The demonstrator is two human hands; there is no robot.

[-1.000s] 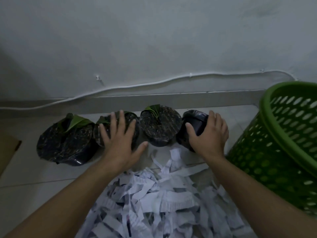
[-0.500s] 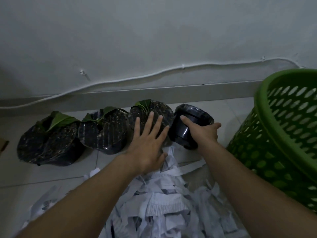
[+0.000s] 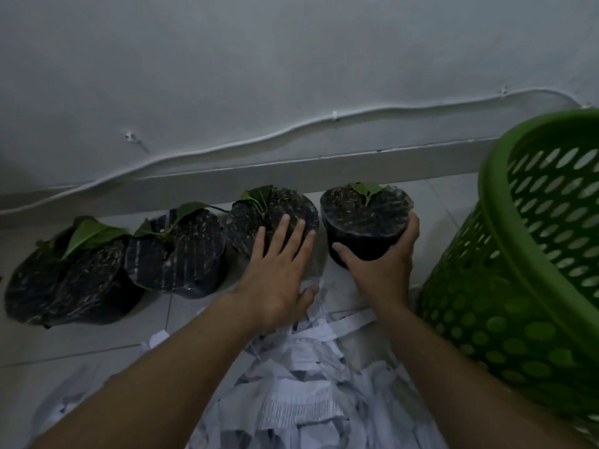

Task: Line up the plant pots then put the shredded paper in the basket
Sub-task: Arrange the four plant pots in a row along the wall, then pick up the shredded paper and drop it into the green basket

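Several black plant pots with small green leaves stand in a row on the floor along the wall. My right hand [image 3: 381, 264] grips the rightmost pot [image 3: 366, 215], which stands upright with soil and a seedling showing. My left hand [image 3: 278, 273] lies flat with fingers spread against the front of the third pot [image 3: 275, 209]. Further left are the second pot [image 3: 176, 251] and the leftmost pot [image 3: 64, 280]. A pile of white shredded paper [image 3: 304, 393] lies on the floor under my forearms. The green perforated basket [image 3: 531, 260] stands at the right.
A grey wall with a white cable [image 3: 227, 145] clipped along it rises just behind the pots, above a skirting strip. The floor is pale tile [image 3: 81, 345]. The basket stands close to the rightmost pot.
The rightmost pot lay tipped toward me and now stands upright in my right hand. My left hand slid slightly right and rests on the third pot. The view shifted right.
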